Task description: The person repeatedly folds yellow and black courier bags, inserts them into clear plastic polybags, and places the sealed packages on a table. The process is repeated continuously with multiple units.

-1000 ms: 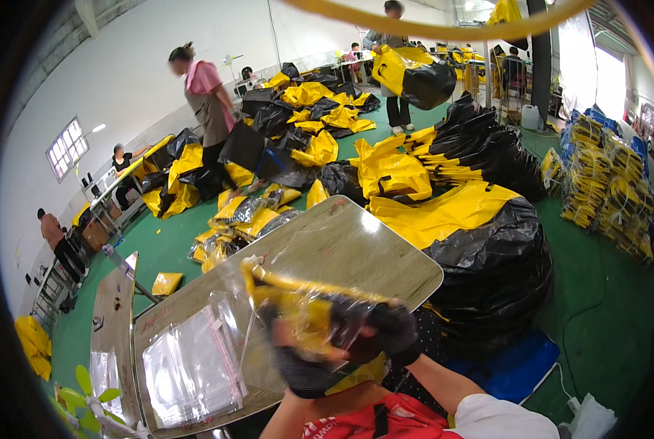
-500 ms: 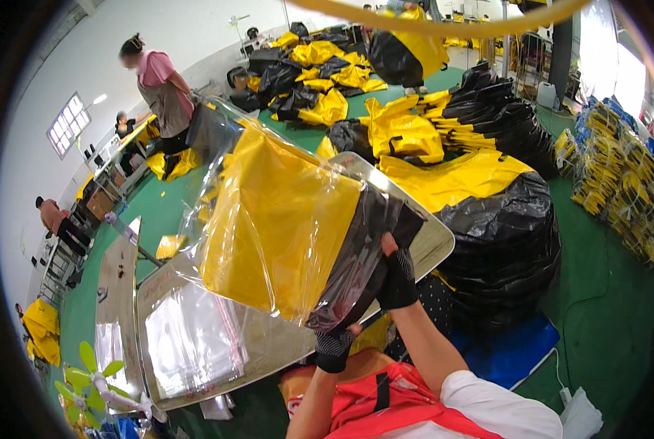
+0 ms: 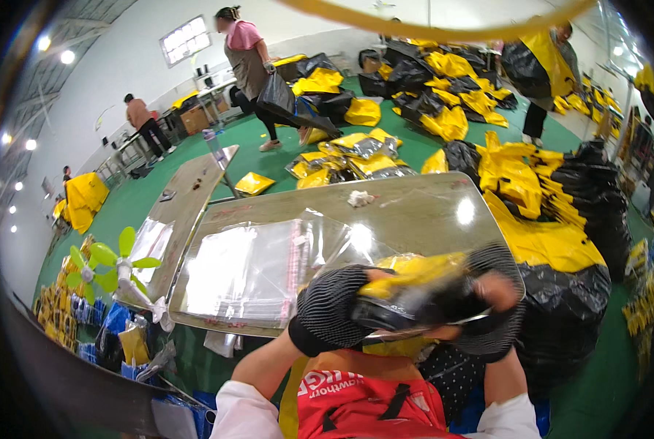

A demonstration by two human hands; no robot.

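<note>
At the near edge of the metal table (image 3: 415,212), the left hand (image 3: 334,311) and right hand (image 3: 491,307), both gloved, are clenched around a folded yellow-and-black garment in clear film (image 3: 407,289), held just above the tabletop. Motion blur hides finger placement. Risk, as a judgement: the slick film could slip, letting the bundle unfold onto the stack of clear bags (image 3: 250,271).

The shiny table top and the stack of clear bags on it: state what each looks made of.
Shiny grey table top: seemingly polished sheet metal, since it mirrors the ceiling lights. Stack of clear bags: thin glossy plastic film, see-through with wrinkled glare.
</note>
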